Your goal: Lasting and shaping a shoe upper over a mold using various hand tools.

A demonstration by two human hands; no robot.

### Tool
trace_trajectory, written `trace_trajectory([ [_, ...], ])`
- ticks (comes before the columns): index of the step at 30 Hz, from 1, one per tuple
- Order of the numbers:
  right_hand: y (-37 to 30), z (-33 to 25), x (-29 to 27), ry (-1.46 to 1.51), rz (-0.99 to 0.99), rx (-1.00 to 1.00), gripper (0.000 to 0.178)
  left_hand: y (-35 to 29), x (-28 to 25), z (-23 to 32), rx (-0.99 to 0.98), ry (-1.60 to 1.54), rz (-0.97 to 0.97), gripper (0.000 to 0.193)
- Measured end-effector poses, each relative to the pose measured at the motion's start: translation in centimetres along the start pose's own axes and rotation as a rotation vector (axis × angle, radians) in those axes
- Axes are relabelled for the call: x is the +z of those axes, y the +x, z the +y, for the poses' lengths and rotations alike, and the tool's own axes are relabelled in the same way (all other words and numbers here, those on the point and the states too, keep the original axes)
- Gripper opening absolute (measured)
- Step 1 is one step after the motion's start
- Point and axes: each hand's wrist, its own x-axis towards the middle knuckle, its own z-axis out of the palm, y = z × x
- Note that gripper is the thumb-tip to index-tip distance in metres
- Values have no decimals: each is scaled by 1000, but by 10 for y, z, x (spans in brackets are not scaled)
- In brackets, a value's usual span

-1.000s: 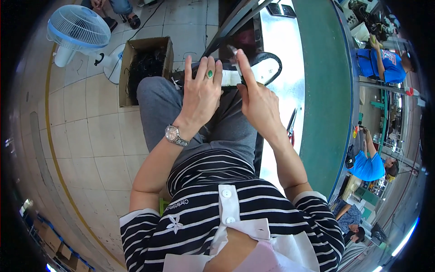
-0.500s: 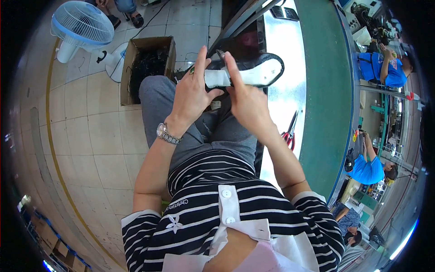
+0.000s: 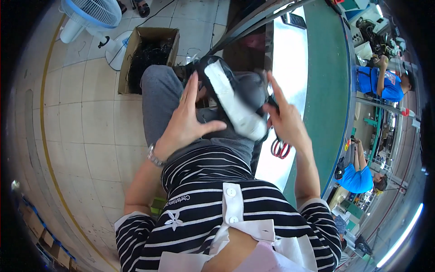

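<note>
Over my lap a black shoe [image 3: 226, 97] with a long white face, heel end up and toe end toward me, is tilted and blurred at the toe. My left hand [image 3: 183, 122] is at the heel end; its index finger lies along the edge, other fingers pass behind the shoe, and the thumb stands apart. A rounded dark grey shape [image 3: 252, 90], smeared by motion, overlaps the shoe's right side; whether it is part of the shoe I cannot tell. Beside it, my right hand [image 3: 287, 120] has thumb and forefinger around a dark blurred edge, and its grip is unclear.
To my right runs a shiny metal ledge [image 3: 290, 68] carrying a phone [image 3: 294, 20] and red-handled scissors [image 3: 281, 148]. Past it lies a green belt [image 3: 324, 90]. A carton [image 3: 127, 72] of black scraps and a fan [image 3: 93, 12] stand at left. Blue-shirted people work at far right.
The shoe has swung from lying crosswise, toe to the right, to pointing down toward me. My right hand has moved right and slightly down, away from the heel; my left thumb has opened outward.
</note>
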Motion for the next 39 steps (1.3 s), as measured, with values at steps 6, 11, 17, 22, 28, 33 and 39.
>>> trace_trajectory([
  [6, -23, -11, 22, 201, -236, -92, 60, -35, -28, -25, -106, 88, 128, 49],
  [11, -13, -40, 16, 119, -347, -317, 61, -29, -43, -19, -105, 105, 357, 33],
  [17, 1, -95, 0, -135, -582, -304, 62, -58, -10, -28, -243, -430, 348, 40],
  [22, 10, -125, -5, -459, -660, -386, 63, -59, 3, -22, 31, 72, 380, 28],
  [28, 7, -109, 5, -497, -669, -333, 65, -61, 8, -18, 105, 354, 348, 34],
  [33, 1, -77, 13, -322, -593, -370, 66, -62, 0, -15, -125, -21, 139, 47],
  [39, -5, -59, 23, -336, -512, -440, 68, -24, 5, -33, -437, -1562, -199, 70],
])
